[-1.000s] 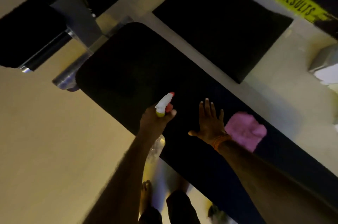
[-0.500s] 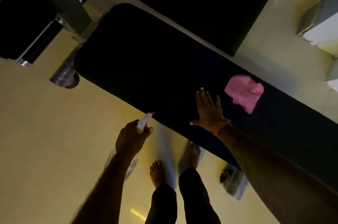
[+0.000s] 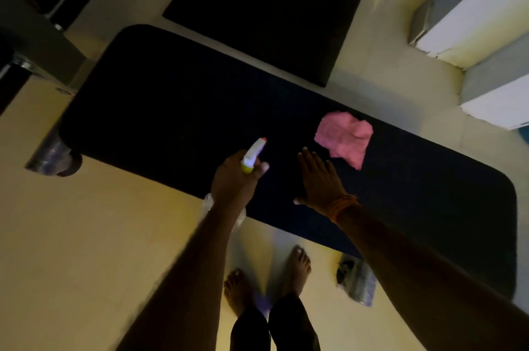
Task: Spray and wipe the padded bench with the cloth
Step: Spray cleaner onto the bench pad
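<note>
The long black padded bench point(image 3: 171, 110) runs diagonally from upper left to lower right. A crumpled pink cloth point(image 3: 343, 137) lies on its surface, right of centre. My left hand point(image 3: 233, 179) grips a spray bottle point(image 3: 253, 154) with a white head, red nozzle tip and yellow collar, held over the bench's near edge and aimed at the pad. My right hand point(image 3: 319, 179) rests flat on the bench with fingers spread, just below and left of the cloth, not touching it. An orange band circles that wrist.
A second black pad point(image 3: 266, 10) lies on the floor beyond the bench. Metal frame parts point(image 3: 48, 156) sit at the bench's left end. Grey and white blocks point(image 3: 486, 12) stand at the upper right. My bare feet point(image 3: 269, 276) stand on the pale floor beside a bench foot point(image 3: 356, 279).
My left hand dropped off the bench edge with the bottle, then came back up over the pad. My right hand stayed flat on the bench. The view shifted.
</note>
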